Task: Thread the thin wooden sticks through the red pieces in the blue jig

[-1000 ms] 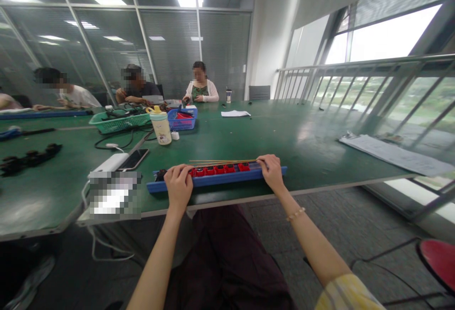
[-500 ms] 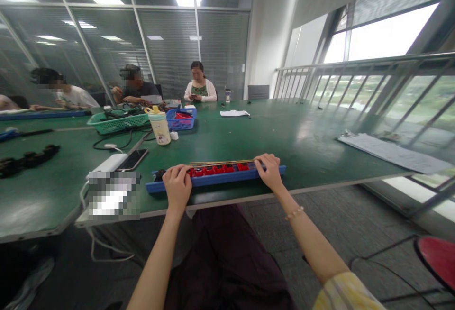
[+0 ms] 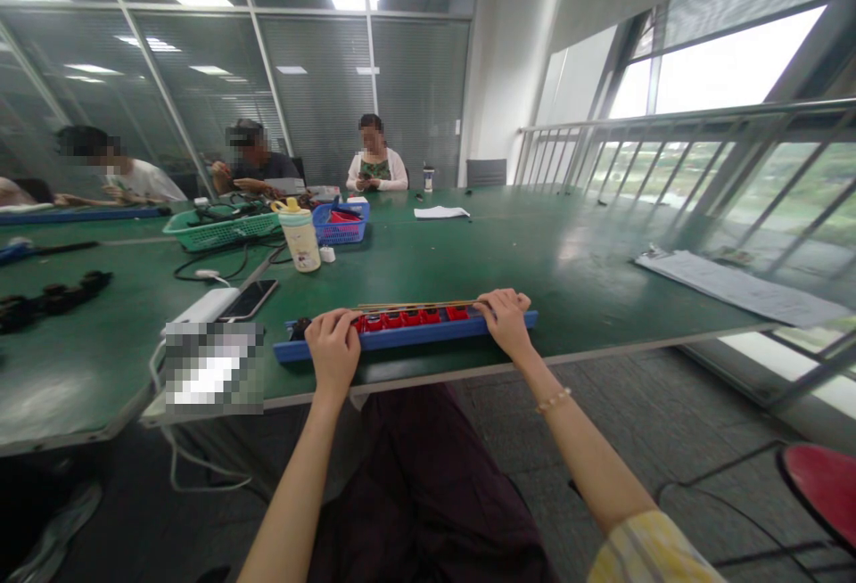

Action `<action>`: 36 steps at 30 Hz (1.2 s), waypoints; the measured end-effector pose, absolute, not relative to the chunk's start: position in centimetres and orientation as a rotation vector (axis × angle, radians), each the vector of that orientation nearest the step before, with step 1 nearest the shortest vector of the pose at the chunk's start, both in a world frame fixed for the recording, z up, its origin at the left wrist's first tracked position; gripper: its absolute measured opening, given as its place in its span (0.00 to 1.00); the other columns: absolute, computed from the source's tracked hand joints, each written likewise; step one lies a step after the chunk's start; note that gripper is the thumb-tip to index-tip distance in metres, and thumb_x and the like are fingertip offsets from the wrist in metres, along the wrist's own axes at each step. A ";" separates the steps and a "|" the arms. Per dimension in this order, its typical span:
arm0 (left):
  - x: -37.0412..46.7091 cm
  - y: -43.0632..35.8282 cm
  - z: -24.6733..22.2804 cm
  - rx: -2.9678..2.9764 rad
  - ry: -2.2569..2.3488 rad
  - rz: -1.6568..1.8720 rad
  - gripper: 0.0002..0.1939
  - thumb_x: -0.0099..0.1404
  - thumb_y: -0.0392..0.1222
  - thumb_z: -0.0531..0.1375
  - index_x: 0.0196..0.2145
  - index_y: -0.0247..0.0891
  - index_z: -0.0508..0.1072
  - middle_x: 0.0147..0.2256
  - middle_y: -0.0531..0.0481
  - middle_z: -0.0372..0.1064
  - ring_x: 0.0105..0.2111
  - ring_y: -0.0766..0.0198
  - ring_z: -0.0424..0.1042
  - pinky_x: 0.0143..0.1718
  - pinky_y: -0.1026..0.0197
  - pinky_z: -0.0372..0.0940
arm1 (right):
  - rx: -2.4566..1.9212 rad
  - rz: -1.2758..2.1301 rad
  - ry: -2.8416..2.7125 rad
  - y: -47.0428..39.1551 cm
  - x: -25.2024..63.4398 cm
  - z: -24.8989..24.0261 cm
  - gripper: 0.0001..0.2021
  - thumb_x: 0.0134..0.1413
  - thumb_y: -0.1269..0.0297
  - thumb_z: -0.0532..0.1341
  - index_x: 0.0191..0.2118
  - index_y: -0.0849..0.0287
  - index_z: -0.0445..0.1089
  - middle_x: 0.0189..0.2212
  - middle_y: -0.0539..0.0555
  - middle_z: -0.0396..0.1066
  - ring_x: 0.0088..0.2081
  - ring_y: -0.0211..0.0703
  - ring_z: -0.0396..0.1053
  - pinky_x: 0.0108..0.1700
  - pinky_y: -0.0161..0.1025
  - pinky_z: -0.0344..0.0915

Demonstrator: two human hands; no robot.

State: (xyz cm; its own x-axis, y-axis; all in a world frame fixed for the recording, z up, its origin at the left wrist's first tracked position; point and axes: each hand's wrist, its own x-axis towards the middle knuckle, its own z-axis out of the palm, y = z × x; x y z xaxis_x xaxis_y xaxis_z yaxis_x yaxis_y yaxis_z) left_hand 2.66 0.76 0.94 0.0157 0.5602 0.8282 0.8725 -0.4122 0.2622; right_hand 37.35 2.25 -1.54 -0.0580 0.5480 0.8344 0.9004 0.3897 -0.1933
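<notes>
A long blue tray [image 3: 415, 335] lies near the front edge of the green table, with several red pieces [image 3: 410, 316] in a row inside it. Thin tan sticks [image 3: 421, 305] run lengthwise above the red pieces. My left hand [image 3: 334, 342] is closed around the left end of the sticks, over the tray. At the tray's right part, my right hand [image 3: 506, 320] pinches the other end of the sticks. A black item [image 3: 299, 329] sits at the tray's left end, partly behind my left hand.
Left of the tray are a phone [image 3: 249, 299], a white power bank [image 3: 199, 310] and cables. Farther back stand a bottle [image 3: 300, 237], a green basket [image 3: 224, 231] and a blue basket [image 3: 342, 225]. A clipboard with papers [image 3: 736, 284] lies right. Three people sit across the table.
My right hand has shifted very slightly to the left, its fingers a little changed. My left hand and the tray look the same.
</notes>
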 end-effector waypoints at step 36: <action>2.8 0.5 1.3 -1.960 -1.496 -1.314 0.14 0.66 0.36 0.52 0.39 0.43 0.78 0.42 0.46 0.73 0.45 0.54 0.66 0.50 0.51 0.56 | -1.209 -0.416 -1.649 2.9 38.2 -1.7 0.13 0.67 0.58 0.52 0.36 0.54 0.71 0.34 0.53 0.73 0.39 0.46 0.65 0.45 0.44 0.54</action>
State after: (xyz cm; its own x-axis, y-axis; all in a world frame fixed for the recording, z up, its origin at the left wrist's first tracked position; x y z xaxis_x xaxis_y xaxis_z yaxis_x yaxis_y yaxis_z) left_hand 2.85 0.49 1.26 0.0147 0.5686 0.8225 0.8889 -0.3842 0.2496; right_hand 38.20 2.86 -1.74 0.0079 0.5104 0.8599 0.8571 0.4396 -0.2687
